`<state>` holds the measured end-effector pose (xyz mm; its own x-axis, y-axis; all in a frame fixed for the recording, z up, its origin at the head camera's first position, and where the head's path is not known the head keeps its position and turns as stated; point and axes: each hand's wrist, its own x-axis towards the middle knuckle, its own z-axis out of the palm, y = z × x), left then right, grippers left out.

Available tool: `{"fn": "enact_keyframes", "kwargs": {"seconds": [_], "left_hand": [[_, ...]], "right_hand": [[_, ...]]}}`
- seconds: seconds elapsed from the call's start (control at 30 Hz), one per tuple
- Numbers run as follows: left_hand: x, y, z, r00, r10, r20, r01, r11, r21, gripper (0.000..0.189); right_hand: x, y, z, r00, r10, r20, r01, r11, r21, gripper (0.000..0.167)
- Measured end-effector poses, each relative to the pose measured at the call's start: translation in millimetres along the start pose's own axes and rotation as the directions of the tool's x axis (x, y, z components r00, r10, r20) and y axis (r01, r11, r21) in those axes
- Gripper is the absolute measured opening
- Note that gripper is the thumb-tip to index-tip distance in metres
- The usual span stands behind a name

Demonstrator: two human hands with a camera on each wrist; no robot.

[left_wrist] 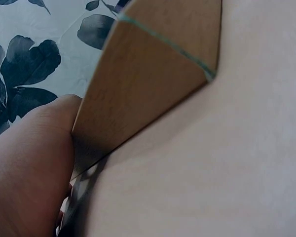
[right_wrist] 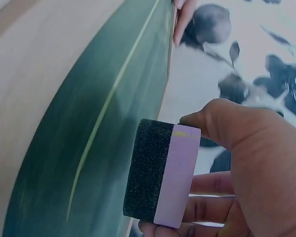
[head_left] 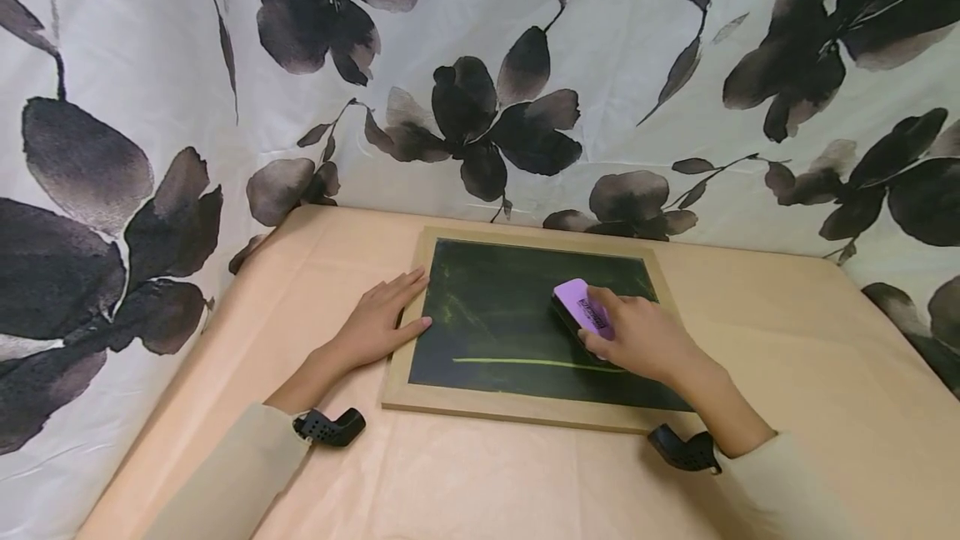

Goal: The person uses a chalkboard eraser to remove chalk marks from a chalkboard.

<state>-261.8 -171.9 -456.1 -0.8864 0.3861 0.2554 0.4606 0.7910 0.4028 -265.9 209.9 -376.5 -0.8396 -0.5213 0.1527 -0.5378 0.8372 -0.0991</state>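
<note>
A wood-framed chalkboard (head_left: 510, 290) lies on the table, with one yellow chalk line (head_left: 525, 362) running across its lower part. Faint yellow smears mark the board's left side. My right hand (head_left: 648, 340) grips a chalkboard eraser (head_left: 581, 307), purple on top with a dark felt underside, over the right half of the board. In the right wrist view the eraser (right_wrist: 160, 173) sits between thumb and fingers, its felt facing the board. My left hand (head_left: 378, 319) rests with extended fingers on the frame's left edge; the left wrist view shows the wooden frame (left_wrist: 143, 74) beside that hand.
Peach-coloured paper (head_left: 480, 482) covers the table around the board. Behind and to the left hangs a white cloth (head_left: 637, 40) with dark flowers. Black wrist cameras (head_left: 330, 427) are strapped at both sleeves, near the board's front edge.
</note>
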Motion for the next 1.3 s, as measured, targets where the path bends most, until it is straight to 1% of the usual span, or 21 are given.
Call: {"fn": "enact_keyframes", "kwargs": {"seconds": [0.13,0.27,0.37,0.47,0.57,0.77,1.07,1.3], "left_hand": [[-0.3,-0.1,0.6,1.0,0.003,-0.007,-0.003,1.0,-0.002,0.069],[-0.6,0.9,0.5,1.0,0.008,-0.009,-0.008,1.0,-0.001,0.069],[-0.4,2.6,0.6,1.0,0.011,-0.007,-0.011,1.0,0.002,0.069],[0.1,3.2,1.5,1.0,0.015,-0.009,-0.015,1.0,0.008,0.07],[0.1,3.4,2.4,1.0,0.017,-0.013,-0.017,1.0,0.014,0.07],[-0.4,3.2,2.3,1.0,0.015,-0.014,-0.015,1.0,0.015,0.07],[1.2,3.0,2.4,1.0,0.006,-0.001,-0.006,1.0,0.017,0.069],[-0.3,0.4,4.3,1.0,0.008,-0.011,-0.008,1.0,0.013,0.069]], "right_hand": [[-14.2,21,-5,0.997,0.07,0.008,-0.07,0.998,0.003,0.064],[-29.6,43,-2,0.989,0.142,0.031,-0.143,0.99,0.016,0.064],[-40.6,56,4,0.984,0.17,0.045,-0.172,0.984,0.046,0.065],[-47.4,61,7,0.983,0.178,0.047,-0.182,0.98,0.079,0.064],[-50.9,62,10,0.985,0.171,0.032,-0.173,0.98,0.094,0.063],[-52.7,58,17,0.991,0.124,-0.042,-0.119,0.987,0.104,0.06],[-48.2,38,19,0.991,0.128,-0.022,-0.124,0.982,0.145,0.061],[-42.5,28,24,0.991,0.119,-0.058,-0.111,0.985,0.133,0.057]]}}
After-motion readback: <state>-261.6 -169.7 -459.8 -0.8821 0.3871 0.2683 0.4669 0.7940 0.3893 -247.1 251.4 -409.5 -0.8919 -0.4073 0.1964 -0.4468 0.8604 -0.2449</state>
